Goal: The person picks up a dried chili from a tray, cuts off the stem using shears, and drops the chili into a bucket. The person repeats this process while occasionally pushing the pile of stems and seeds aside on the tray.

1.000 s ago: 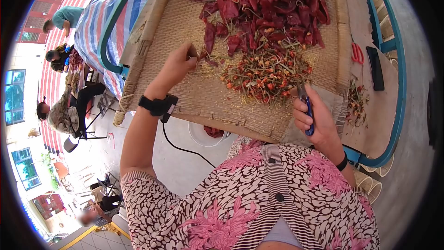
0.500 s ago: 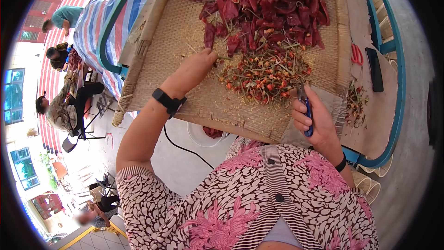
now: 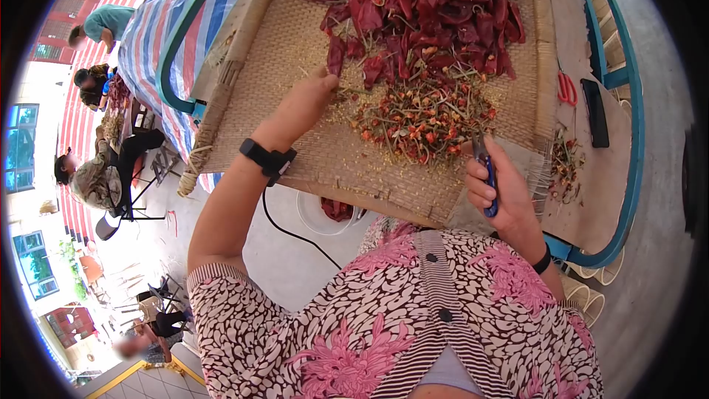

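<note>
My left hand (image 3: 304,107) is over the left part of a woven tray (image 3: 277,59). Its fingers are pinched together right at the lower end of a dried red chili (image 3: 336,55); whether they grip it is hidden. In my right hand (image 3: 508,188), at the tray's near right corner, is a blue-handled cutting tool (image 3: 490,188) pointing away from me. Just beyond its metal tip lies a heap of cut chili stems and caps (image 3: 425,122). A larger pile of dried red chilies (image 3: 436,11) covers the far part of the tray, and pale seeds are scattered around.
Right of the tray are red-handled scissors (image 3: 567,89), a black phone (image 3: 595,113) and loose stem scraps (image 3: 566,170), inside a blue metal frame (image 3: 628,140). Below the near edge stands a clear basin (image 3: 314,218) with chilies. A black cable hangs nearby. Several people are at the left.
My left hand has shifted slightly left and away from me, toward the lone chili's lower end. My right hand stays nearly still with the blue-handled tool.
</note>
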{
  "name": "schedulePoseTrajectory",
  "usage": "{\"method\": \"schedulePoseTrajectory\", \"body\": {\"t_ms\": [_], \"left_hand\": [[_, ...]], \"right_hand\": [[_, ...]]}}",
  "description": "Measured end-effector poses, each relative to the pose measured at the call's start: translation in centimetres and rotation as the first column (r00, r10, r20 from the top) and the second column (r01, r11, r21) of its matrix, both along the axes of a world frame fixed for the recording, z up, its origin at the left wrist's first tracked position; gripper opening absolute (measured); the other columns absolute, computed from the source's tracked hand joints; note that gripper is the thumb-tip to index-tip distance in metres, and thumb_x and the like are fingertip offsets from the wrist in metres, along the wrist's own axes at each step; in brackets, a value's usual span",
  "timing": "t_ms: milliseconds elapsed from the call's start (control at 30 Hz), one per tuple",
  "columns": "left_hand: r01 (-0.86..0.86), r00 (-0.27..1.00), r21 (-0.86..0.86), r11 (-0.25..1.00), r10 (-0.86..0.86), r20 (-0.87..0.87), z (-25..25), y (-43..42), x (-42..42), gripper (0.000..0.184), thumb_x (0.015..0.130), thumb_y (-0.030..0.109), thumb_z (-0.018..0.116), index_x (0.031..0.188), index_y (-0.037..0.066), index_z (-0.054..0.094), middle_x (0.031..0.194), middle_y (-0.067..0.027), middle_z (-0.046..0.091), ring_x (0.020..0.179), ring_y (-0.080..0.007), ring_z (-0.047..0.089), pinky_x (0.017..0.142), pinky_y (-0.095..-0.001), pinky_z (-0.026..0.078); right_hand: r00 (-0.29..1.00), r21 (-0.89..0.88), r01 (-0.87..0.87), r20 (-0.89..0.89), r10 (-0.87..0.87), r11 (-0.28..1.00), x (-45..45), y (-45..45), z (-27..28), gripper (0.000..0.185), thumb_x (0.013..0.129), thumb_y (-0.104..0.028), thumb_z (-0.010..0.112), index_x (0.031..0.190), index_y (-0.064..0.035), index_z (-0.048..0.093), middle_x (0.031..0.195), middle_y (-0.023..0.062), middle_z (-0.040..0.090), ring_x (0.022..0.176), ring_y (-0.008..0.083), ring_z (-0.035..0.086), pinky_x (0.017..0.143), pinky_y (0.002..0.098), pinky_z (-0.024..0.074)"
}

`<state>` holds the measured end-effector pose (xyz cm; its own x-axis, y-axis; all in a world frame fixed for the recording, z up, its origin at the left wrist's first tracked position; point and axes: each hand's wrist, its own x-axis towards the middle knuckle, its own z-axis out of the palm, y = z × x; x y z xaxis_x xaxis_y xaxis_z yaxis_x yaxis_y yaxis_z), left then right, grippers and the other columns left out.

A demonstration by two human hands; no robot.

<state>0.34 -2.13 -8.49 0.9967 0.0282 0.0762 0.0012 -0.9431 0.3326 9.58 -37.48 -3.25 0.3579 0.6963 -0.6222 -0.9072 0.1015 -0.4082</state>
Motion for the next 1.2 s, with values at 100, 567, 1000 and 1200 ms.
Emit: {"method": "schedulePoseTrajectory", "body": {"t_ms": [100,567,1000,1200], "left_hand": [[-0.174,0.985,-0.257,0.951,0.166,-0.051,0.3,1.3,-0.8,0.008,0.088,0.002,0.057,0.095,0.0,0.054,0.087,-0.0128,0.058,0.074,-0.025,0.06,0.066,-0.0374,0.049],[0.027,0.997,-0.015,1.0,-0.028,-0.067,0.2,-0.6,0.0,0.014,0.082,0.002,0.06,0.095,0.0,0.057,0.09,-0.0192,0.059,0.085,-0.0375,0.06,0.074,-0.0435,0.049],[-0.216,0.967,-0.496,0.841,0.115,-0.228,2.6,1.2,0.2,0.009,0.089,0.006,0.057,0.096,0.0,0.055,0.089,-0.0088,0.057,0.074,-0.0188,0.056,0.065,-0.0308,0.048],[-0.297,0.891,-0.941,-0.159,0.309,-0.334,5.6,2.9,-1.7,0.011,0.095,0.006,0.051,0.106,0.003,0.051,0.092,-0.0071,0.058,0.066,-0.0099,0.049,0.055,-0.0187,0.039]], "right_hand": [[1.0,-0.004,0.002,0.003,-0.002,1.0,0.0,0.0,0.0,0.036,0.103,-0.039,0.042,0.108,-0.0061,0.057,0.064,-0.0056,0.042,0.043,0.0032,0.035,0.037,0.0199,0.0299],[1.0,-0.008,-0.02,-0.019,0.02,1.0,0.1,0.1,-0.3,0.036,0.103,-0.039,0.042,0.109,-0.0067,0.057,0.064,-0.0059,0.041,0.043,0.003,0.035,0.037,0.0196,0.0285],[0.999,0.002,0.006,-0.037,-0.006,1.0,0.1,0.1,0.2,0.036,0.103,-0.038,0.042,0.108,-0.0061,0.057,0.064,-0.0058,0.042,0.042,0.0031,0.035,0.037,0.0199,0.0291],[0.998,0.006,-0.001,-0.056,0.002,1.0,0.2,0.1,-0.2,0.036,0.103,-0.039,0.042,0.108,-0.0069,0.057,0.064,-0.0058,0.042,0.042,0.0033,0.035,0.037,0.02,0.0291]]}}
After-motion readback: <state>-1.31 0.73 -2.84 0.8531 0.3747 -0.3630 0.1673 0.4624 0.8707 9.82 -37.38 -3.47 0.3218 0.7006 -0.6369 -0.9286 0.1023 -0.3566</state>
